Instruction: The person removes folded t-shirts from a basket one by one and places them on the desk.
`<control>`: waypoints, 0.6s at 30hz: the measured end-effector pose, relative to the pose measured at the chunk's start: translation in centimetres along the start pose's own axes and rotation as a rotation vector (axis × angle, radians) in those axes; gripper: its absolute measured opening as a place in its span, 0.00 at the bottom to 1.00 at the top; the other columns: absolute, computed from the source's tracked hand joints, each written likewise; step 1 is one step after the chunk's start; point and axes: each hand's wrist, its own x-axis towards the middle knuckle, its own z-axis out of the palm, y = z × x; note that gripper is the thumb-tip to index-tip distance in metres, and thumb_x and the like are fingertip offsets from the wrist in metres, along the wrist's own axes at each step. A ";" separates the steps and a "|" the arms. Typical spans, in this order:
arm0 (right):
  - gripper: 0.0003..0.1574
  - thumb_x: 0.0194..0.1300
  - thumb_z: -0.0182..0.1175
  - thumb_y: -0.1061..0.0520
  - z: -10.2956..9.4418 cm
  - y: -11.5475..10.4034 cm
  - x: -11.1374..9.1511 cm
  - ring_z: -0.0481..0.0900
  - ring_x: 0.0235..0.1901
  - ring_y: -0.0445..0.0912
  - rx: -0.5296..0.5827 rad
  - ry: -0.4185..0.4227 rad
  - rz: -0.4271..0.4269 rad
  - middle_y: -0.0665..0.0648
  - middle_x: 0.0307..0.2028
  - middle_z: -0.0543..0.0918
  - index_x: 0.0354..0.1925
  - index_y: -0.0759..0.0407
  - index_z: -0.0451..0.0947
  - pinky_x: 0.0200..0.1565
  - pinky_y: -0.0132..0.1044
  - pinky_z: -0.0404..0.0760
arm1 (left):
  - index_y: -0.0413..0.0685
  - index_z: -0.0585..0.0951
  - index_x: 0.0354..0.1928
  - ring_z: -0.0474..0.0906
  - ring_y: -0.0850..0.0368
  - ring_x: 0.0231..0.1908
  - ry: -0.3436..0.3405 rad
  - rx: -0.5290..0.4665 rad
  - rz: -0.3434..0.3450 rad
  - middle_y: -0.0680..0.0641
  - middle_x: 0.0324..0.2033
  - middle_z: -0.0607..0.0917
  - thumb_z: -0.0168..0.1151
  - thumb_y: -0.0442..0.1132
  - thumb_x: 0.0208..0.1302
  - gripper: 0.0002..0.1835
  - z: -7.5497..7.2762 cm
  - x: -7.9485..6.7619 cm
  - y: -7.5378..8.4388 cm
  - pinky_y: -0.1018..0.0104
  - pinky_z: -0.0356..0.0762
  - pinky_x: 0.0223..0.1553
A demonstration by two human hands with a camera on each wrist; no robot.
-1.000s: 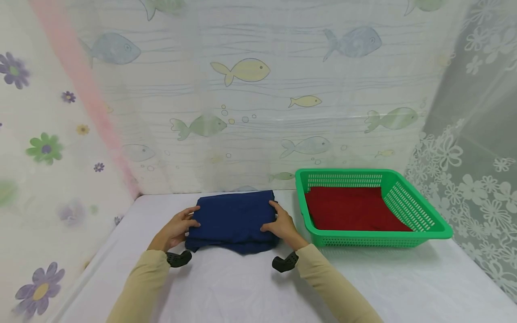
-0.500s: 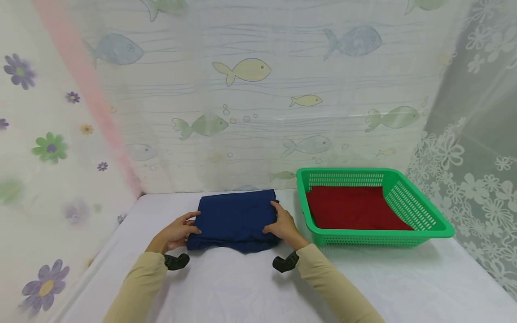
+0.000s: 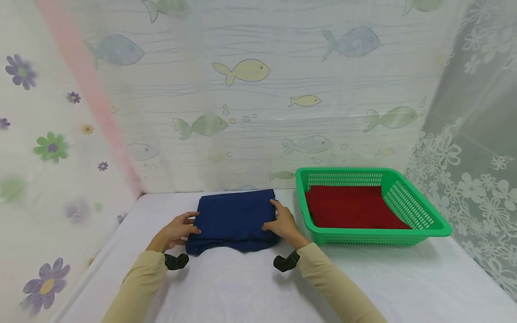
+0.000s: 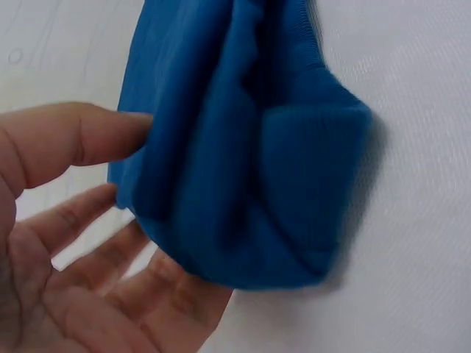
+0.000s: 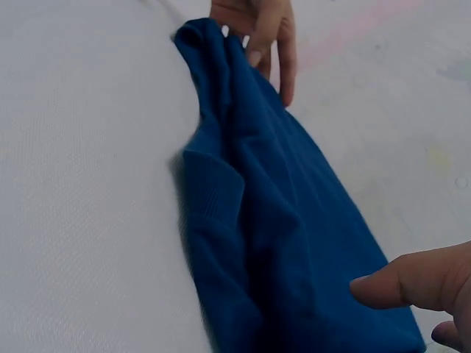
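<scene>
A folded navy-blue garment point(image 3: 234, 217) lies on the white table, its loose lower layers curving out along the near edge. In the left wrist view, a ribbed band shows on the garment point(image 4: 313, 176). My left hand point(image 3: 174, 232) grips its left end, thumb on top and other fingers at and under the side. At the right end my right hand point(image 3: 283, 224) holds it with the thumb on top and the index finger along the side edge; the remaining fingers are mostly hidden. Only the thumb of the right hand shows plainly in the right wrist view.
A green plastic basket point(image 3: 375, 232) with slotted walls stands on the table to the right, close to my right hand. Flat inside it lies a folded red cloth point(image 3: 351, 208). Behind the table point(image 3: 238, 291) hangs a fish-patterned curtain point(image 3: 250, 148).
My left hand has slid slightly toward me along the garment's left end, and the near left corner has shifted a little. The right hand keeps nearly the same place.
</scene>
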 end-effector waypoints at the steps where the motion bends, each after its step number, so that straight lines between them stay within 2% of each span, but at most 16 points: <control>1: 0.53 0.38 0.69 0.61 -0.1 -0.1 -0.1 0.63 0.53 0.57 -0.009 0.007 -0.019 0.65 0.56 0.64 0.64 0.55 0.58 0.50 0.51 0.65 | 0.44 0.54 0.65 0.54 0.31 0.57 0.012 0.026 0.000 0.32 0.62 0.52 0.61 0.31 0.50 0.40 0.1 -0.1 0.1 0.43 0.66 0.46; 10: 0.43 0.44 0.66 0.60 -1.0 -0.6 -0.9 0.62 0.56 0.54 -0.098 0.074 -0.194 0.61 0.56 0.67 0.60 0.58 0.64 0.54 0.50 0.61 | 0.36 0.59 0.62 0.56 0.34 0.57 0.110 0.211 0.037 0.29 0.60 0.56 0.60 0.37 0.54 0.34 1.0 -0.4 1.0 0.43 0.61 0.50; 18: 0.36 0.48 0.64 0.62 -2.4 -1.5 -2.2 0.71 0.50 0.56 -0.094 0.050 -0.322 0.62 0.50 0.74 0.57 0.58 0.68 0.46 0.49 0.71 | 0.38 0.63 0.61 0.58 0.34 0.56 0.189 0.344 0.123 0.31 0.58 0.62 0.58 0.40 0.57 0.30 2.1 -1.4 2.3 0.39 0.58 0.50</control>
